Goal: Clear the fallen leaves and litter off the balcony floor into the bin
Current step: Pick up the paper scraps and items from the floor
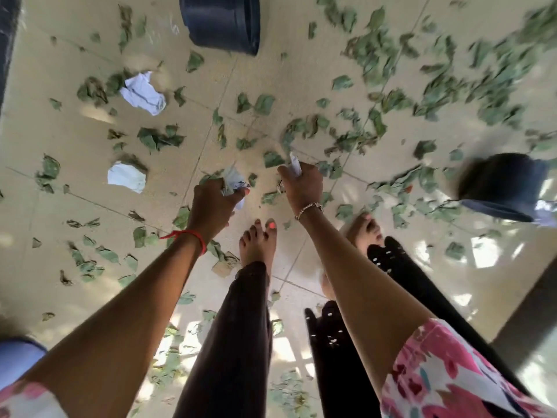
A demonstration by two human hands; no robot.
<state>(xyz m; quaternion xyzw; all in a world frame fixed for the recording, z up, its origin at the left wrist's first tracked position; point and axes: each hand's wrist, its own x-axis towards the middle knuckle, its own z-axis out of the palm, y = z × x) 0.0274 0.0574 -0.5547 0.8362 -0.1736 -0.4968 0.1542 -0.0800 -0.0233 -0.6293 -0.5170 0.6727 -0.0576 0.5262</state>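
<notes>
Green fallen leaves (382, 70) lie scattered over the beige tiled balcony floor (75, 206), thickest at the upper right. My left hand (215, 200) grips a crumpled white paper with some leaves (233, 179). My right hand (301, 184) holds a small white scrap (295, 164) that sticks up from its fingers. Two more crumpled white papers lie on the floor: one at upper left (143, 93), one at mid left (126, 176). A dark round bin (223, 22) stands at the top of the view, beyond both hands.
A second dark pot (501, 188), blurred, sits at the right. My bare feet (257, 242) and dark trouser legs stand just below the hands. A dark wall edge (7, 40) runs along the left; a dark post (530, 312) crosses the lower right.
</notes>
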